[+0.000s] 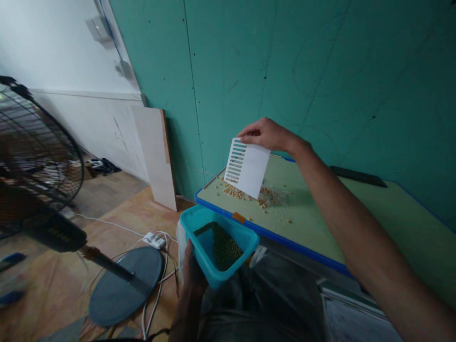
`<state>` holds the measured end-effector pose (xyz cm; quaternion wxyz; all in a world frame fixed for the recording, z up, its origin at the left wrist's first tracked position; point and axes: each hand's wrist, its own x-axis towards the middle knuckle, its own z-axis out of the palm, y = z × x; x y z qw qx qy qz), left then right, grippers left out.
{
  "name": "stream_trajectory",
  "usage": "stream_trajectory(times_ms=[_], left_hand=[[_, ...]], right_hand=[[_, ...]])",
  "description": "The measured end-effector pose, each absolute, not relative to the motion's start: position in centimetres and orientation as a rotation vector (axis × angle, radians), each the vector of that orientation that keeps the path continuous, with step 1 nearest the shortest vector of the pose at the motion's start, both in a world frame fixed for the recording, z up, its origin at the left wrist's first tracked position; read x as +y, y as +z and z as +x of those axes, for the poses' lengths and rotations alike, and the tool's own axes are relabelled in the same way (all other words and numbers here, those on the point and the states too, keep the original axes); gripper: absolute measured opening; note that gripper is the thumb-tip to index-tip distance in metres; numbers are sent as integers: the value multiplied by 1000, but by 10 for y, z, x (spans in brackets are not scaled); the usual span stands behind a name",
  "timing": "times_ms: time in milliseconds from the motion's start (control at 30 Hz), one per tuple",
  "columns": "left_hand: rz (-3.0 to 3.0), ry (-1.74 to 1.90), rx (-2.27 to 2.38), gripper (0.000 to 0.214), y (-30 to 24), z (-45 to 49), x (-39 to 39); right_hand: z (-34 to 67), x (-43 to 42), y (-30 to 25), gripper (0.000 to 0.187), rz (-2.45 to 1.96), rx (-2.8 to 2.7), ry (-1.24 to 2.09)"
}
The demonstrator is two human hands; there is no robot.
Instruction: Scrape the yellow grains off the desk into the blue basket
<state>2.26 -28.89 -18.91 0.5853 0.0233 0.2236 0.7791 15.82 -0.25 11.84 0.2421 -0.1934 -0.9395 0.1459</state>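
Observation:
My right hand (pixel 259 133) pinches the top edge of a white slotted plastic scraper (pixel 253 166). The scraper stands tilted, its lower edge down at a scatter of yellowish kernels (pixel 265 197) and small pale grains on the table (pixel 306 209). Below the table's near edge, my left hand (pixel 193 268) grips a turquoise plastic basin (pixel 210 278) from its left side. Small green beans (pixel 224 244) lie inside the basin, heaped towards its right part. Most of my left fingers are hidden behind the basin.
A black floor fan (pixel 50 232) with a round base stands at the left. White cables and a power strip (pixel 154 240) lie on the floor. A pale board (pixel 153 152) leans against the wall. A dark flat bar (pixel 357 175) rests at the table's back edge, by the green wall (pixel 285 71).

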Motion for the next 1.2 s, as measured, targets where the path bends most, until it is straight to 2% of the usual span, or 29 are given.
stream_trajectory(times_ms=[233, 700, 967, 1200], left_hand=[[67, 1806, 466, 68, -197, 20, -291], [-20, 1808, 531, 57, -200, 19, -292], [35, 1784, 470, 63, -202, 19, -292], [28, 1777, 546, 59, -190, 21, -292]], right_hand=[[148, -5, 106, 27, -663, -2613, 277], [135, -18, 103, 29, -559, -2631, 373], [131, -27, 103, 26, -540, -2659, 367], [126, -35, 104, 26, -520, -2665, 382]])
